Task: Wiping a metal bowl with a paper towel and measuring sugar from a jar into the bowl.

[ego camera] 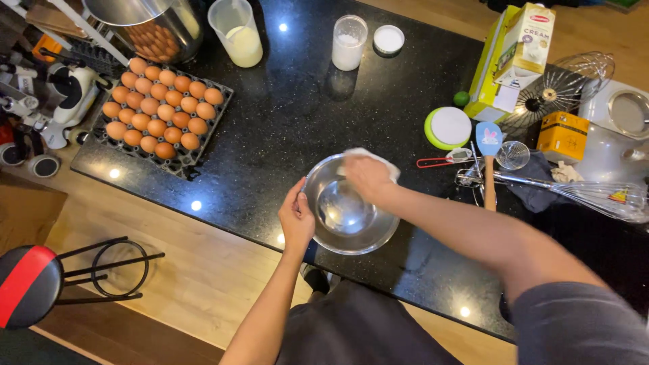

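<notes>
While gripping the near-left rim of the steel bowl (pixel 348 206), at the front edge of the black counter (pixel 284 122), left hand (pixel 296 220) with thumb on the rim and fingers curled against the outside wall. Right hand (pixel 367 177) over the far rim, fingers pressed together on a white cloth (pixel 368 159). Bowl shiny inside, apparently empty. Beyond, a measuring jug (pixel 238 32) part full of pale yellow liquid, and a clear jar (pixel 349 43) holding white powder, its white lid (pixel 389 38) lying just beside. Far left, a dark tray of brown eggs (pixel 161 107). Far right, an upright white cream carton (pixel 526 42) with a red label against a yellow-green box (pixel 488 81); a small orange box (pixel 562 135) nearby.
</notes>
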